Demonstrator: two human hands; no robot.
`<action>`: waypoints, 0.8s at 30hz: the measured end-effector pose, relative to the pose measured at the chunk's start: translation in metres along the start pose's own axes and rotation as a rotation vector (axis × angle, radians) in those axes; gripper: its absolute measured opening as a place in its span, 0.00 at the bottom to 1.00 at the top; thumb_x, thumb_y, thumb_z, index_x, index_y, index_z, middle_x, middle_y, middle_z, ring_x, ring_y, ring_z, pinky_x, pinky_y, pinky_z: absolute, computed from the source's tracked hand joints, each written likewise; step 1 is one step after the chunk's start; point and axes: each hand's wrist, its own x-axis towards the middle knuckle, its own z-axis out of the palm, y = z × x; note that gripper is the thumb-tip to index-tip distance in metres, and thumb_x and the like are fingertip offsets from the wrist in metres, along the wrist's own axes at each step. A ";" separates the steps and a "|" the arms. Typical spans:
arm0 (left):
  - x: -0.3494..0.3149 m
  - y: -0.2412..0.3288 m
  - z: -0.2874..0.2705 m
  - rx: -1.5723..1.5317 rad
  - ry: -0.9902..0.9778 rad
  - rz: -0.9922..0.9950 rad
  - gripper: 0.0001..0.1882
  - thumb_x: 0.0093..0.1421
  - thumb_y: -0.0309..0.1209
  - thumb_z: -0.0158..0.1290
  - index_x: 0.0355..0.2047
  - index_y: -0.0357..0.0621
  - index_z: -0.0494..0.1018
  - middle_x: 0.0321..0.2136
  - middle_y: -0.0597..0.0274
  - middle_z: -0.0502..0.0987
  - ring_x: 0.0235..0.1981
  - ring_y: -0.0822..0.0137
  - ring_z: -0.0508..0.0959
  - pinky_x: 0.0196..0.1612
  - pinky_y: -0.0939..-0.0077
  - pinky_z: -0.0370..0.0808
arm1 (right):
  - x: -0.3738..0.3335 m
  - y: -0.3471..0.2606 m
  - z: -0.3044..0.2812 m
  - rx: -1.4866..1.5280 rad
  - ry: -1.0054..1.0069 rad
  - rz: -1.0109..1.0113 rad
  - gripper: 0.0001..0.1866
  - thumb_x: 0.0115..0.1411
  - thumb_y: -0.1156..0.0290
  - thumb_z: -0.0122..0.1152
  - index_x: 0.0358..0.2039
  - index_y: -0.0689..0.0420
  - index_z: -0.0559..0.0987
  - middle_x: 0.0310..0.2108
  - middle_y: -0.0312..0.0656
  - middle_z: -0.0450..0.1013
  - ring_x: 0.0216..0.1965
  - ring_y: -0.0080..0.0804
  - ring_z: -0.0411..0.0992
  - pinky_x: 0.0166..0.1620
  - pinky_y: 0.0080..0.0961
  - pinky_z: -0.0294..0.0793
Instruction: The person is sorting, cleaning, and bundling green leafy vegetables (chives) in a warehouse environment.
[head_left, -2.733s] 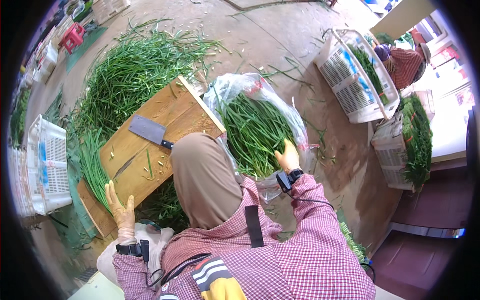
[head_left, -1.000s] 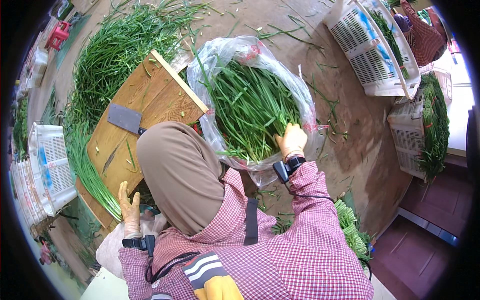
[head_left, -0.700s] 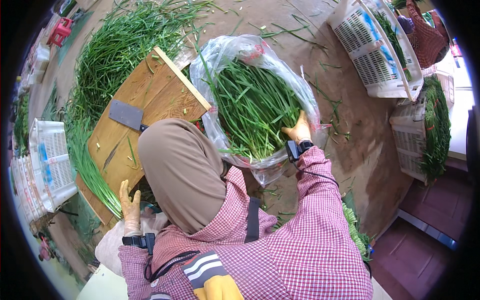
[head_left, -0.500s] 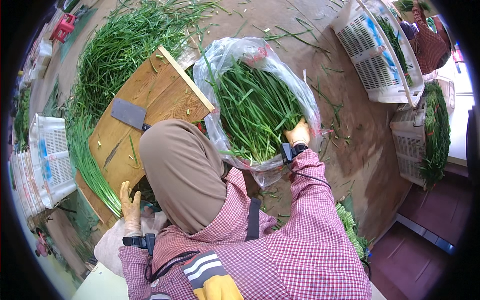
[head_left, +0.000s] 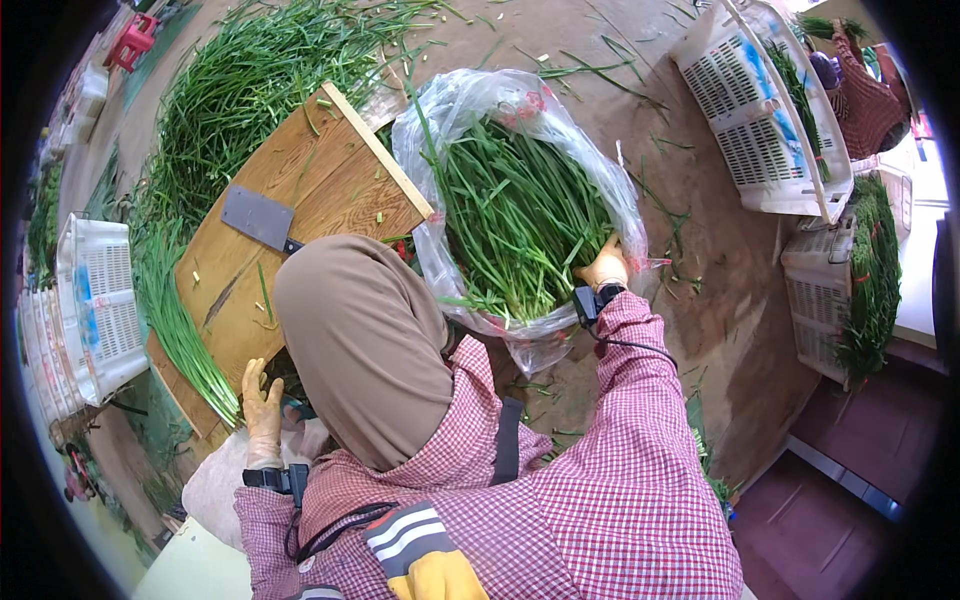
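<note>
My left hand (head_left: 262, 402), in a pale glove, has its fingers apart and holds nothing. Just beside it are the white stem ends of a bundle of garlic chives (head_left: 188, 340) lying along a wooden board (head_left: 225, 285). My right hand (head_left: 604, 268), also gloved, is at the right side of a clear plastic bag (head_left: 428, 190). Its thumb and fingers close around the edge of the garlic chives (head_left: 520, 215) that fill the bag; the fingertips are partly hidden. A cleaver (head_left: 257, 217) rests on the board, its handle toward my raised knee.
A large heap of loose chives (head_left: 255, 90) spreads beyond the board. White plastic crates (head_left: 745, 120) stand at the right, one beside a bundle of greens (head_left: 868, 280); more crates (head_left: 105, 300) are at the left. Another person's sleeve (head_left: 868, 100) shows at upper right.
My right hand has shifted slightly to the right in view, still at the chives in the bag. The left hand stays open in nearly the same place.
</note>
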 end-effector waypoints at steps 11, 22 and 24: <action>0.019 0.025 -0.015 -0.054 0.013 0.069 0.28 0.63 0.26 0.57 0.63 0.38 0.68 0.65 0.49 0.66 0.66 0.54 0.67 0.68 0.65 0.65 | 0.023 -0.002 -0.048 -0.039 -0.264 0.072 0.38 0.51 0.64 0.66 0.63 0.62 0.68 0.56 0.60 0.74 0.57 0.52 0.75 0.60 0.41 0.74; 0.069 0.320 -0.069 -0.351 -0.010 0.669 0.25 0.63 0.22 0.55 0.62 0.38 0.70 0.62 0.53 0.71 0.61 0.61 0.72 0.65 0.67 0.68 | -0.055 -0.065 -0.143 -0.076 -0.023 -0.191 0.19 0.57 0.68 0.61 0.48 0.64 0.80 0.39 0.56 0.82 0.43 0.52 0.82 0.47 0.41 0.80; 0.062 0.377 -0.024 -0.515 -0.198 0.740 0.25 0.63 0.23 0.57 0.61 0.40 0.71 0.57 0.56 0.73 0.57 0.63 0.73 0.62 0.69 0.70 | -0.075 -0.082 -0.133 -0.034 0.036 -0.185 0.15 0.57 0.68 0.63 0.43 0.61 0.77 0.39 0.53 0.82 0.42 0.50 0.82 0.47 0.41 0.81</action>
